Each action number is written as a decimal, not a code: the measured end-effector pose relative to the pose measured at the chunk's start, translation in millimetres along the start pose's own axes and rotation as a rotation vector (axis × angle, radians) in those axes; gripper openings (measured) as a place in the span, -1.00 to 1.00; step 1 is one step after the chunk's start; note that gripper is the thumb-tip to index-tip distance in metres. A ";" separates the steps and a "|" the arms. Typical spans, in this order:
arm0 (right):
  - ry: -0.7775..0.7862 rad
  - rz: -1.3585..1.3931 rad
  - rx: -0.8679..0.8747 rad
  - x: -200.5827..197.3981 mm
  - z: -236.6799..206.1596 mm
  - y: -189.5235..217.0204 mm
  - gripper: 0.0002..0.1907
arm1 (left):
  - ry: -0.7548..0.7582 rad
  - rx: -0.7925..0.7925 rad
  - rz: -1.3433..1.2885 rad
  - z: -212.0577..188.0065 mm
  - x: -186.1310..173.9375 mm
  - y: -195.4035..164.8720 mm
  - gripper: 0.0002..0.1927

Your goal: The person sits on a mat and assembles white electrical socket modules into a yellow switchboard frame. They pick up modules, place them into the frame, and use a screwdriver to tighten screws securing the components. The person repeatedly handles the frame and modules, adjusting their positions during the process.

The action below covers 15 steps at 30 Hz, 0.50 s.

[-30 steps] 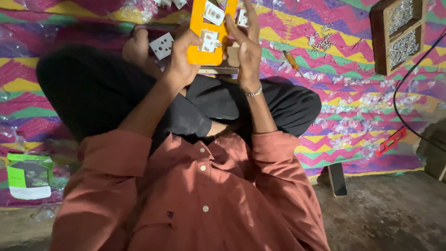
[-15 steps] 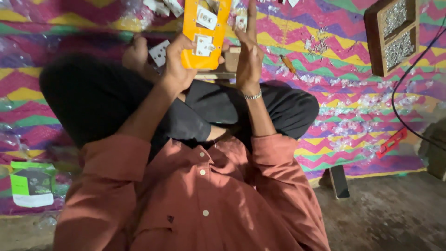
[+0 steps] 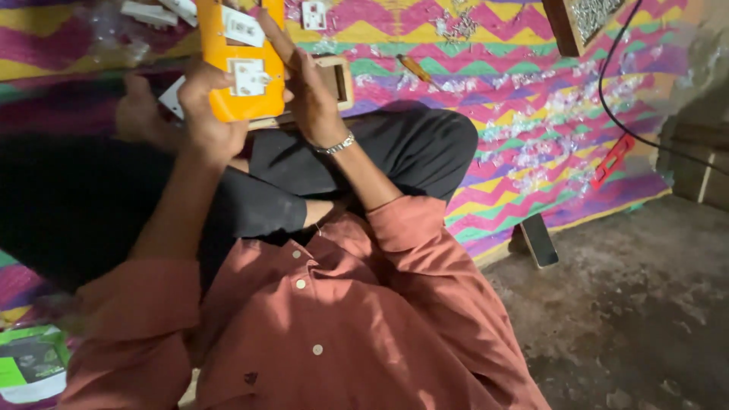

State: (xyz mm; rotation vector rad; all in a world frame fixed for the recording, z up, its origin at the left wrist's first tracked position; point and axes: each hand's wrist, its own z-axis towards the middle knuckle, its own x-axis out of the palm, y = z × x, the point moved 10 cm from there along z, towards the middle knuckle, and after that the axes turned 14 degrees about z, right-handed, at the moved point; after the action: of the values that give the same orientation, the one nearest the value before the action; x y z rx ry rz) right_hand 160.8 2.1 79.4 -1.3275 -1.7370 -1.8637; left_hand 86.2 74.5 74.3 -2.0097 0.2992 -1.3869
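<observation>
— Gripping what? — Left hand [image 3: 201, 114] clasps the orange board [image 3: 241, 57], upper left of frame; right hand [image 3: 307, 91] presses its edge.
— Risk? — Probably a white socket [image 3: 249, 77] popping loose under uneven pressure.

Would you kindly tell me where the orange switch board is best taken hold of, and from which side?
Probably by its long edges, near the lower end. The orange switch board stands upright, its face filled with white sockets, so the left hand cradles the bottom while the right hand steadies the side.
</observation>
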 end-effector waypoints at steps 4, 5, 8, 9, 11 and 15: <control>-0.035 0.155 0.046 5.7 -2.7 -6.8 -0.30 | 0.010 0.050 0.072 0.1 0.5 -5.8 -0.37; -0.055 0.187 0.065 5.6 -1.6 -9.8 -0.31 | -0.005 0.058 0.082 0.6 -2.4 -5.5 -0.35; -0.132 -0.017 -0.049 0.8 1.6 -0.9 -0.33 | -0.104 0.034 0.075 1.3 -17.8 -0.2 -0.33; -0.151 0.051 -0.016 -1.3 1.0 -5.1 -0.35 | -0.134 0.092 0.087 1.7 -22.3 -4.9 -0.36; -0.182 0.181 0.048 -7.2 0.2 -9.2 -0.37 | -0.186 0.216 0.107 2.5 -29.6 -16.4 -0.41; -0.192 -0.822 -0.132 -31.4 8.8 68.1 -0.59 | -0.346 0.548 0.955 -10.3 -16.6 -59.1 -0.31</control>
State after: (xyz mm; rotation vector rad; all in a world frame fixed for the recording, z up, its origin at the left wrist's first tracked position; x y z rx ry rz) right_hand 230.8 -18.7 98.8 -0.9042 -2.5690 -2.3299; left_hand 59.7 123.6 101.8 -1.3034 0.5525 -0.4352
